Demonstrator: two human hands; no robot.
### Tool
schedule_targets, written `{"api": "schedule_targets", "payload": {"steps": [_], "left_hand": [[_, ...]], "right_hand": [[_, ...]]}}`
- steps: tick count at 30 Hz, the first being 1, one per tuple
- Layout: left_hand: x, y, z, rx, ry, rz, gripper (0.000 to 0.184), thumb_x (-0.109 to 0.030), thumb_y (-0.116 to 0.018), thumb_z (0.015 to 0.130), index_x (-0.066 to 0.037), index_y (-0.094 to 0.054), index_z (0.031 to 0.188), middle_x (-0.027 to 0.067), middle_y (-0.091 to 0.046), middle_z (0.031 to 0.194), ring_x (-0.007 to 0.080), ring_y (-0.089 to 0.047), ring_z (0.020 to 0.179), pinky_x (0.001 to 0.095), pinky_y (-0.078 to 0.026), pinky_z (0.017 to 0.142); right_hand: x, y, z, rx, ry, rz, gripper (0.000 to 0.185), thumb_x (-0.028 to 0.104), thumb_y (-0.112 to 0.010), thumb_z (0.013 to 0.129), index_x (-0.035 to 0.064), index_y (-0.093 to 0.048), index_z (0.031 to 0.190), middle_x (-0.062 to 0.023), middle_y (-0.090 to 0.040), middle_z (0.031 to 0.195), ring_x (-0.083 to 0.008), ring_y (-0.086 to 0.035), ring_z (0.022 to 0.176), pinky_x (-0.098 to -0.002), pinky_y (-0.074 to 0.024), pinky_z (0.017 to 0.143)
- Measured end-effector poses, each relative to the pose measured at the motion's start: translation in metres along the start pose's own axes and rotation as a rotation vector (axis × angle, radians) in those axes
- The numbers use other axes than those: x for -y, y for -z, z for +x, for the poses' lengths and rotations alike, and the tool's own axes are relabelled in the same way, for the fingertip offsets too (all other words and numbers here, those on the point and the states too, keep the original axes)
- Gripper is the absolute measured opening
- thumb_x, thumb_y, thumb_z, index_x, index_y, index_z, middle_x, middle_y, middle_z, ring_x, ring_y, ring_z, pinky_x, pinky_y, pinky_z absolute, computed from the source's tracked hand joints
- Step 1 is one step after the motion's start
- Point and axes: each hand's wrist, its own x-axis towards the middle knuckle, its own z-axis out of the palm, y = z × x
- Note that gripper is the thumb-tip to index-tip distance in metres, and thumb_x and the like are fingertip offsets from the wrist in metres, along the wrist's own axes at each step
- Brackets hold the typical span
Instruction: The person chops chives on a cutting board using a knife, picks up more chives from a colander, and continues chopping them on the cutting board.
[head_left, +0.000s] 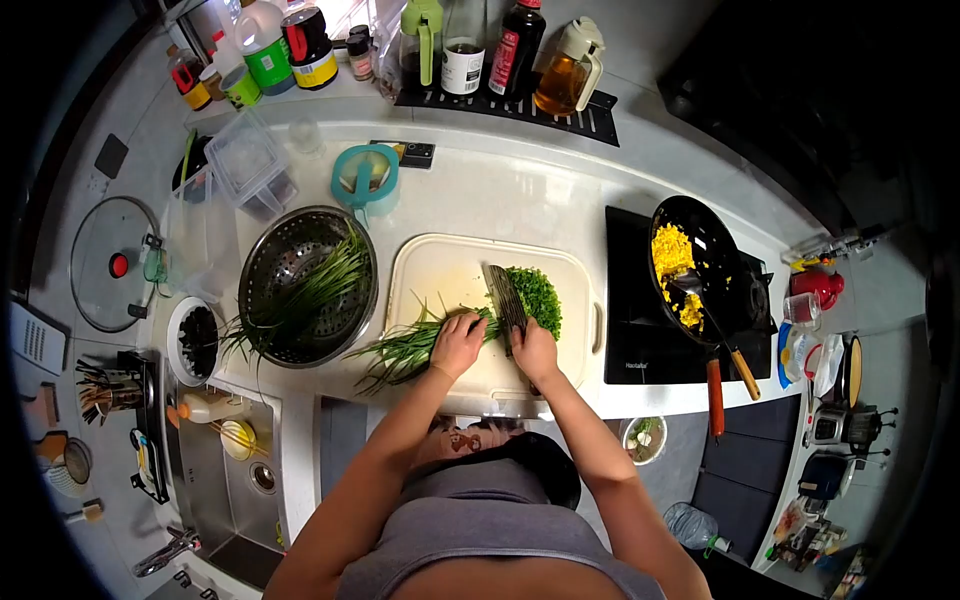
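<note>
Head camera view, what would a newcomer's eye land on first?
Probably the bright yellow, egg-like food in the black wok on the cooktop, at the right. Next, the chopped greens on the cutting board in the middle, beside the knife in the right hand. Then the metal colander of long greens, left of the board.

White table around the left grip and right grip
A cream cutting board lies beneath both grips; left of the left grip sit a metal colander and, farther out, a white bowl; ahead and left, a teal pitcher and clear plastic containers; right of the right grip, a black cooktop.
</note>
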Motion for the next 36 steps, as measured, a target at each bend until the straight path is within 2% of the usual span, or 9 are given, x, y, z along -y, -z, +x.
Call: {"api": "schedule_targets", "payload": {"steps": [5, 11, 17, 21, 23, 24, 30, 36], "left_hand": [[0.003, -0.005, -0.002, -0.021, -0.02, -0.016, 0.024, -0.012, -0.058, 0.077, -0.007, -0.062, 0.101, 0.0064, -0.055, 0.099, 0.0236, -0.051, 0.091, 0.0345, -0.043, 0.081], [0.004, -0.005, -0.003, -0.015, -0.02, -0.031, 0.024, -0.012, -0.059, 0.077, -0.007, -0.062, 0.1, 0.0062, -0.055, 0.099, 0.0236, -0.051, 0.092, 0.0344, -0.043, 0.08], [0.003, -0.005, -0.004, -0.01, 0.0, -0.04, 0.024, -0.012, -0.059, 0.077, -0.007, -0.062, 0.101, 0.0063, -0.055, 0.1, 0.0241, -0.051, 0.092, 0.035, -0.043, 0.081], [0.003, -0.005, -0.003, -0.017, -0.007, -0.031, 0.024, -0.012, -0.059, 0.078, -0.006, -0.06, 0.101, 0.0066, -0.055, 0.099, 0.0243, -0.051, 0.092, 0.0352, -0.043, 0.081], [0.001, -0.006, -0.003, -0.039, 0.038, -0.044, 0.022, -0.012, -0.059, 0.078, -0.005, -0.06, 0.098, 0.0068, -0.055, 0.098, 0.0244, -0.052, 0.091, 0.035, -0.044, 0.081], [0.0, -0.007, -0.002, -0.051, 0.057, -0.05, 0.021, -0.012, -0.059, 0.078, -0.005, -0.06, 0.097, 0.0068, -0.056, 0.097, 0.0244, -0.053, 0.091, 0.0349, -0.044, 0.081], [0.005, -0.008, -0.002, -0.068, -0.003, -0.063, 0.01, -0.011, -0.059, 0.078, -0.004, -0.058, 0.086, 0.0072, -0.056, 0.094, 0.024, -0.054, 0.09, 0.0345, -0.045, 0.08], [0.002, -0.004, 0.0, -0.094, -0.004, -0.083, 0.008, -0.01, -0.059, 0.078, -0.004, -0.058, 0.082, 0.0074, -0.057, 0.093, 0.024, -0.054, 0.087, 0.034, -0.045, 0.078]], "right_hand": [[0.003, 0.028, -0.016, 0.117, 0.02, -0.079, 0.023, 0.019, -0.052, 0.081, -0.0034, -0.053, 0.083, -0.0225, -0.057, 0.056, -0.0375, -0.057, 0.05, -0.0453, -0.0477, 0.049], [0.003, 0.033, -0.025, 0.191, 0.104, -0.187, 0.019, 0.018, -0.052, 0.08, -0.0012, -0.051, 0.08, -0.0202, -0.057, 0.055, -0.0353, -0.058, 0.051, -0.0446, -0.0478, 0.048], [0.0, 0.008, -0.009, 0.169, 0.152, -0.17, 0.019, 0.017, -0.052, 0.08, -0.001, -0.051, 0.078, -0.0205, -0.057, 0.056, -0.0355, -0.059, 0.051, -0.0444, -0.048, 0.048], [-0.001, -0.011, -0.001, 0.049, 0.034, -0.055, 0.02, 0.018, -0.053, 0.081, -0.0021, -0.052, 0.077, -0.0229, -0.056, 0.056, -0.0387, -0.057, 0.052, -0.0463, -0.0468, 0.05], [-0.007, -0.009, 0.002, 0.015, -0.004, 0.005, 0.021, 0.018, -0.054, 0.081, -0.0033, -0.053, 0.079, -0.0237, -0.056, 0.057, -0.0394, -0.056, 0.052, -0.0465, -0.0465, 0.05], [-0.009, -0.005, 0.001, 0.011, 0.008, 0.011, 0.025, 0.019, -0.054, 0.081, -0.0054, -0.053, 0.086, -0.0242, -0.056, 0.057, -0.0398, -0.056, 0.051, -0.0467, -0.0461, 0.049], [0.007, 0.039, -0.024, 0.115, 0.09, -0.114, 0.02, 0.017, -0.052, 0.08, -0.0027, -0.052, 0.08, -0.0213, -0.056, 0.055, -0.0367, -0.057, 0.05, -0.0455, -0.0479, 0.05], [0.001, 0.032, -0.026, 0.193, 0.142, -0.187, 0.02, 0.018, -0.05, 0.081, -0.0015, -0.051, 0.08, -0.0197, -0.057, 0.055, -0.035, -0.058, 0.05, -0.0448, -0.0481, 0.049]]}}
